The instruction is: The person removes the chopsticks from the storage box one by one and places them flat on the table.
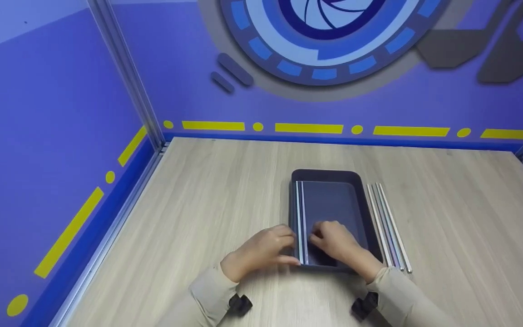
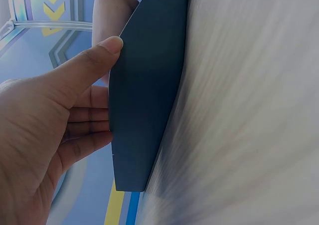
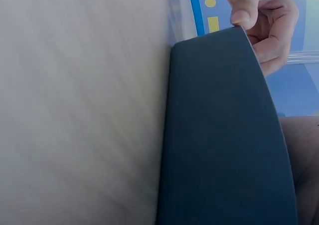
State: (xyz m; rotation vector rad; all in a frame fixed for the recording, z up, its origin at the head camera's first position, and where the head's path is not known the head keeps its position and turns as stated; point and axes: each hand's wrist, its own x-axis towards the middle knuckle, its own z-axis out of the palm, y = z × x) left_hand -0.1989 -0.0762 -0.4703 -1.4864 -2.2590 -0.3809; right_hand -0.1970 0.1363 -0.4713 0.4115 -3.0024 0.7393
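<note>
The tray [image 1: 325, 175] under the right fingers [image 1: 332, 229] is dark slate, the rods [image 1: 299, 218] left of them silvery. The worktop [image 1: 216, 195] is beige wood-grain; beyond the fingers, the blue-violet wall [image 1: 175, 68] carries yellow dashes [image 1: 309, 128] and dots [image 1: 357, 130].

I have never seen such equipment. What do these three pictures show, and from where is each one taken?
No machine here: only a person's left hand and right hand, both bare. The wide picture comes from a camera on the head; the other two come from cameras on the left and right wrists and show closely the outside of a dark tray. The tray stands on a wood-patterned table, with two thin rods inside, along its left side; more rods lie outside, to its right. The left hand touches the tray; whether the right hand, over the tray, holds anything is hidden.
</note>
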